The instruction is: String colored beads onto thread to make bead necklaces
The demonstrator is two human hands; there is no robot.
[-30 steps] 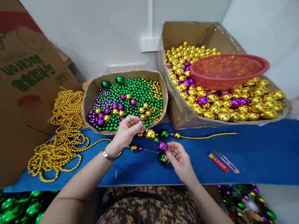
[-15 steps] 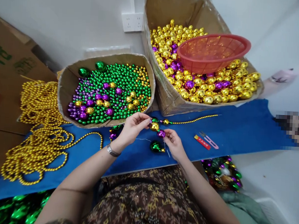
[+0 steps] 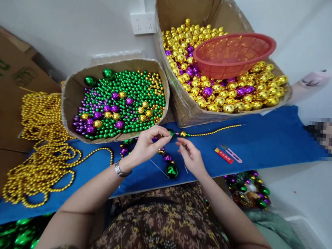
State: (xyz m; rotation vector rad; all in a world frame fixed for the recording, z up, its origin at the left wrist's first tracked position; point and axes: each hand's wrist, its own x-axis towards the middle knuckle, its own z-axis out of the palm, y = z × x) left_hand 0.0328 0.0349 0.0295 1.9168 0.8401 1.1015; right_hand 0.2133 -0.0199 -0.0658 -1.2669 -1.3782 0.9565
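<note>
My left hand (image 3: pixel 147 143) is closed in a pinch on a bead string just in front of the small cardboard box (image 3: pixel 72 97) of green, purple and gold beads. The gold bead strand (image 3: pixel 212 131) runs from that pinch to the right across the blue cloth (image 3: pixel 265 141). My right hand (image 3: pixel 189 155) is a few centimetres right of it, fingers pinched, probably on a thin thread. Below the hands hang a purple bead (image 3: pixel 167 157) and a large green bead (image 3: pixel 171 170).
A big cardboard box (image 3: pixel 194 111) of gold and purple balls holds a red plastic basket (image 3: pixel 233 53). A heap of gold bead strings (image 3: pixel 42 147) lies at left. Thread snips (image 3: pixel 232 153) and a red tool (image 3: pixel 221 156) rest on the cloth at right. Finished garlands (image 3: pixel 247 190) sit lower right.
The large gold and purple beads that were between my hands have slid down the thread. My right hand has let go of the purple bead and pinches higher up.
</note>
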